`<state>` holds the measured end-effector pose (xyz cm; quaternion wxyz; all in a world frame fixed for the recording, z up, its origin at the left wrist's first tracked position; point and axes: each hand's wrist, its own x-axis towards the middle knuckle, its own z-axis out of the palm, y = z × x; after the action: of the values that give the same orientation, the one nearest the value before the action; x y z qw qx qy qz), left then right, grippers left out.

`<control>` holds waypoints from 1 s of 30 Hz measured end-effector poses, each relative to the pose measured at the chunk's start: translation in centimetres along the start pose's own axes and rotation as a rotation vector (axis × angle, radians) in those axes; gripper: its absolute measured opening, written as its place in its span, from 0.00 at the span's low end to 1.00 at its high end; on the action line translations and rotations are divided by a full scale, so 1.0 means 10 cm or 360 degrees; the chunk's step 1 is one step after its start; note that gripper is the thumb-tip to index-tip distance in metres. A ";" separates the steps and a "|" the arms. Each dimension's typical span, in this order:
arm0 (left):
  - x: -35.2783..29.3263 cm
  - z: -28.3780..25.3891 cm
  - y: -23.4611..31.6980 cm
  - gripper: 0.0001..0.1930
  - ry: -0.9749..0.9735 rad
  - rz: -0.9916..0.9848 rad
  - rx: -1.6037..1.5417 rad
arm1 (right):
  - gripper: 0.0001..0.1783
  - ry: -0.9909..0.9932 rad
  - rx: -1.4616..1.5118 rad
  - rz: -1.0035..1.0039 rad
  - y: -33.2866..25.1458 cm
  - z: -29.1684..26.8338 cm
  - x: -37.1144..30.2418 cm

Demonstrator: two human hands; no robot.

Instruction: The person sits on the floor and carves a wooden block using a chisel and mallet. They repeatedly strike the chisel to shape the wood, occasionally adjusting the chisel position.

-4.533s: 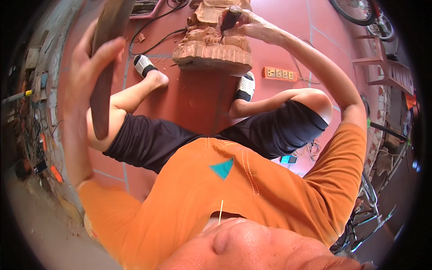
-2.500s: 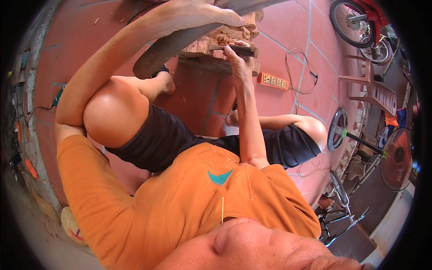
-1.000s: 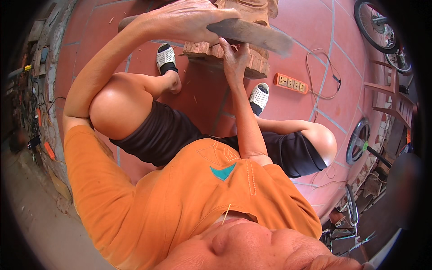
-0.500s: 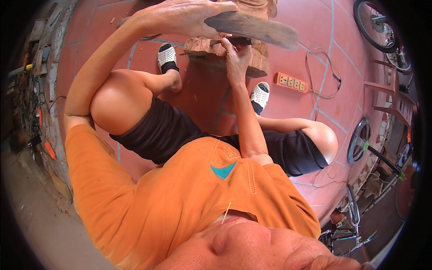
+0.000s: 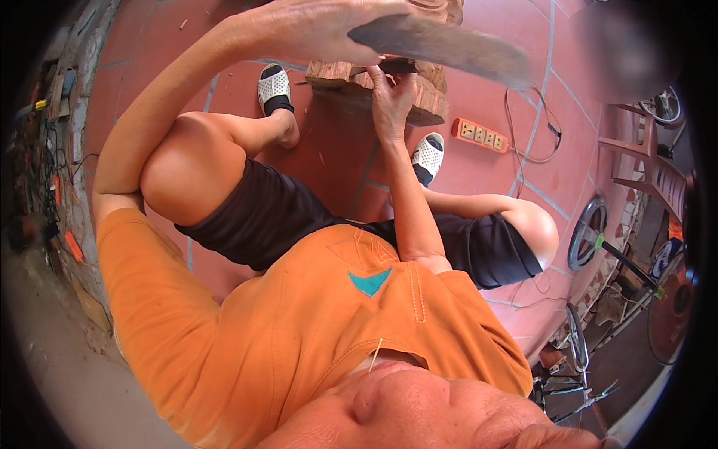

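Floor [image 5: 329, 165] of red tile, gray joints, runs under everything. Pink plastic chair [image 5: 648, 138] at right, well apart from the work. Carved wood block [image 5: 430, 96] sits at the far side, between and beyond the person's feet; its top is partly hidden behind hand and bat. Dark wooden bat [image 5: 441, 49] slants over the block, free end pointing right and blurred; left hand [image 5: 321, 30] is wrapped around it, coming in from the left. Orange power strip [image 5: 482, 135] lies on the tiles, just right of the block. Dark-handled tool [image 5: 400, 66] lies roughly crosswise at the block's near side; right hand [image 5: 393, 97] is clamped on it, thumb up along the grip. Tip contact with the wood: can't tell. Bat overlaps the tool in view, contact unclear. Handling, my judgement: keep the tool's angle fixed and tip seated, meet its butt end squarely with the bat, short even strokes, right-hand fingers clear of the bat's path. A firm grip matters, since a glancing knock could skid along the carved face. Small wood chip [image 5: 182, 25] at far left. Containers: none I can make out; clutter [image 5: 56, 101] along the left edge is too small to read.
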<state>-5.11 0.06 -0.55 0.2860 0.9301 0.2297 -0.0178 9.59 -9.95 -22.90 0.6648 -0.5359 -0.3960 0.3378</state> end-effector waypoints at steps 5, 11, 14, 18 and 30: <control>0.02 0.06 -0.14 0.32 -0.0188 -0.0083 0.0298 | 0.15 -0.0020 -0.0042 0.0065 -0.14 0.03 0.00; 0.02 0.05 -0.01 0.32 0.0102 0.0088 -0.0149 | 0.16 0.0002 -0.0095 -0.0045 0.03 -0.02 0.00; 0.05 0.09 -0.03 0.32 -0.0138 -0.0115 -0.0026 | 0.15 0.0041 -0.0051 0.0017 -0.06 0.02 0.00; 0.06 0.03 -0.08 0.31 -0.0287 -0.0167 0.0290 | 0.14 -0.0052 -0.0042 0.0066 0.06 -0.06 0.02; -0.08 0.02 -0.25 0.35 -0.0009 -0.0145 0.0265 | 0.13 -0.0038 -0.0029 -0.0142 0.01 0.09 -0.25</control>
<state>-6.90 1.43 -1.92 0.2071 0.9392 0.2688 -0.0525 7.64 -11.77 -23.28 0.6695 -0.5196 -0.4304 0.3107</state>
